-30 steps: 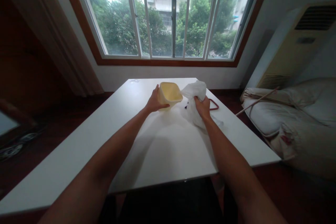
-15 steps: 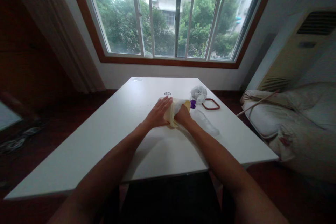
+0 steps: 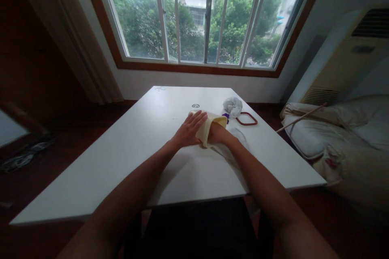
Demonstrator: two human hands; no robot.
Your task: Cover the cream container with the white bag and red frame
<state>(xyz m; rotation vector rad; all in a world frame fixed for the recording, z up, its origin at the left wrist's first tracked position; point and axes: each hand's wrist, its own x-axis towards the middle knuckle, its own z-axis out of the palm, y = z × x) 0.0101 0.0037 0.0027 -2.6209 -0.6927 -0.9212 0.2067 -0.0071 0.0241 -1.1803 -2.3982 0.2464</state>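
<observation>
A cream-yellow container [image 3: 203, 132] with a rolled rim lies tilted on the white table, its mouth turned toward me and to the right. My left hand [image 3: 191, 128] is laid along its left side, fingers stretched over the top, and steadies it. Through the mouth reaches my right hand [image 3: 219, 133], sunk past the knuckles; its fingers are hidden inside, so what they hold does not show. Beside the right wrist lies a clear plastic bag [image 3: 240, 134], partly behind the forearm. Just past the rim a small purple item [image 3: 226, 116] shows.
A crumpled white plastic bag [image 3: 233, 107] and a reddish-brown rounded square frame [image 3: 247, 124] lie at the table's right. A small round item [image 3: 195, 106] is beyond the container. The white table [image 3: 121, 158] ends near my body. Covered bundles [image 3: 304, 129] stand to the right.
My right hand has gone deeper into the container. White material seen by that hand inside the mouth is now out of sight. The container's mouth has turned a little toward me.
</observation>
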